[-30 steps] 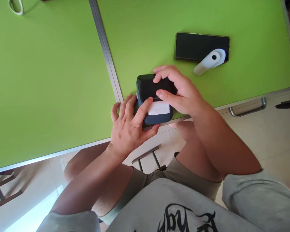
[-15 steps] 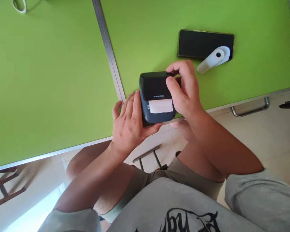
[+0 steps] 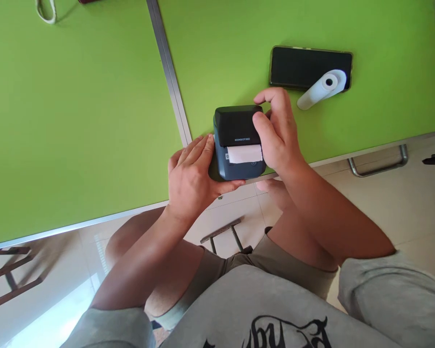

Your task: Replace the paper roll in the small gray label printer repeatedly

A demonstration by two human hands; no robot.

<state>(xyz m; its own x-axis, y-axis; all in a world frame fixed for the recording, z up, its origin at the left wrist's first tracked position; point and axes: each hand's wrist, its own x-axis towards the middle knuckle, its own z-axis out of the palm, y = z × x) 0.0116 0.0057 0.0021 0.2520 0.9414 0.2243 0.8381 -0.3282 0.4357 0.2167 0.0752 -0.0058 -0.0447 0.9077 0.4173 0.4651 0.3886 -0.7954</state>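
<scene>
A small label printer (image 3: 239,170) in dark blue, with a black lid (image 3: 238,126), sits at the table's front edge. A strip of white paper (image 3: 245,154) sticks out of its front slot. My left hand (image 3: 194,174) holds the printer from the left, fingers along its side and thumb across the front. My right hand (image 3: 280,133) grips the right side of the lid, with the thumb on top and the index finger curled at the back corner. Its other fingers are partly hidden.
On the green table (image 3: 94,121) behind my right hand lies a black phone (image 3: 297,67). A white paper roll (image 3: 313,95) overlaps the phone's near right corner. A metal strip (image 3: 168,72) crosses the tabletop. A white loop (image 3: 48,19) is at the far left.
The printer and both hands sit slightly farther right in view, while the whole scene has also shifted a little. A round button on the printer's front now shows. Both hands keep their hold.
</scene>
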